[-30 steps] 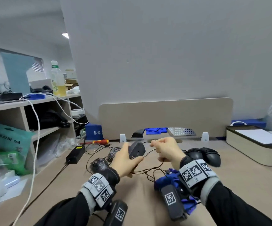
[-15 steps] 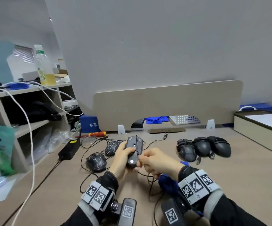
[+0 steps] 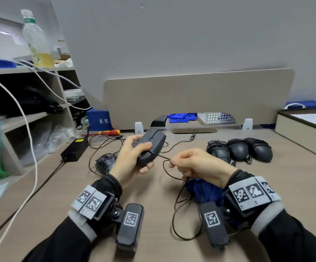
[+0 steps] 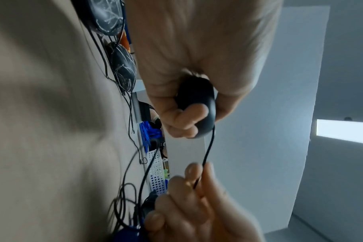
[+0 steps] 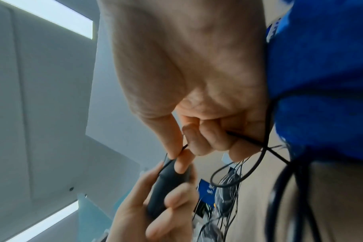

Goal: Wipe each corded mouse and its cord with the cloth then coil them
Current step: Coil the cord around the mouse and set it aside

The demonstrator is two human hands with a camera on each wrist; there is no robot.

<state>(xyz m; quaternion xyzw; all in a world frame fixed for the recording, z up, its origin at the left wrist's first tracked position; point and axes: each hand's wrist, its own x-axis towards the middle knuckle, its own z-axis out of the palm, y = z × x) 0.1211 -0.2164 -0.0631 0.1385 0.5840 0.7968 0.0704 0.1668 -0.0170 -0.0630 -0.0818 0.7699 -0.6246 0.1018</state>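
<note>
Six mice (image 3: 150, 148): one held at centre, two at left, three at right. One cloth (image 3: 204, 191), bottle (image 3: 37, 40), screwdriver (image 3: 110, 132).

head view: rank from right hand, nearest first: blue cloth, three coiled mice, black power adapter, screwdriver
From the right hand:
1. blue cloth, just under the wrist.
2. three coiled mice, right of it, behind.
3. screwdriver and black power adapter, far left; too close to call.

Bottle (image 3: 37, 40) on shelf (image 3: 21, 69) (screwdriver (image 3: 109, 132) below).
</note>
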